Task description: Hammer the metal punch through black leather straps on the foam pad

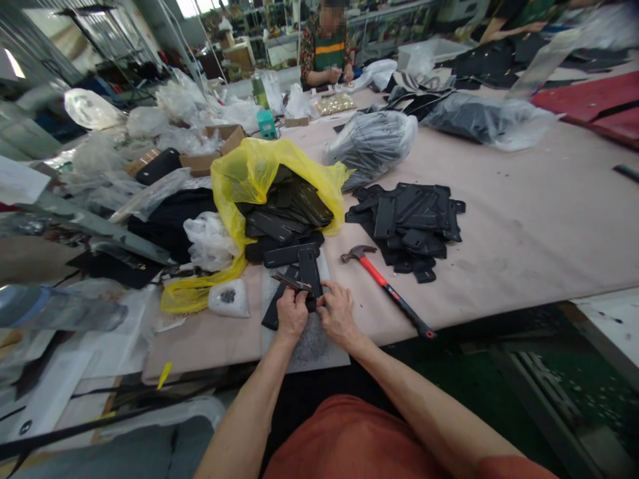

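My left hand (291, 313) and my right hand (338, 313) meet over a grey slab (327, 349) at the table's near edge. Both pinch a black flat strap piece (309, 269) that stands up between them. The left hand's fingers are also closed round a thin dark metal tool (289, 282) pointing left. A second black piece (272, 313) lies under the left hand. More black pieces (287, 219) spill from a yellow plastic bag (249, 176) just beyond.
A red-handled hammer (387, 287) lies right of my hands. A heap of black pieces (412, 223) sits further right. A small clear bag of dark bits (228, 297) lies left. Plastic bags and boxes crowd the left side. Another person (327, 50) works at the far end.
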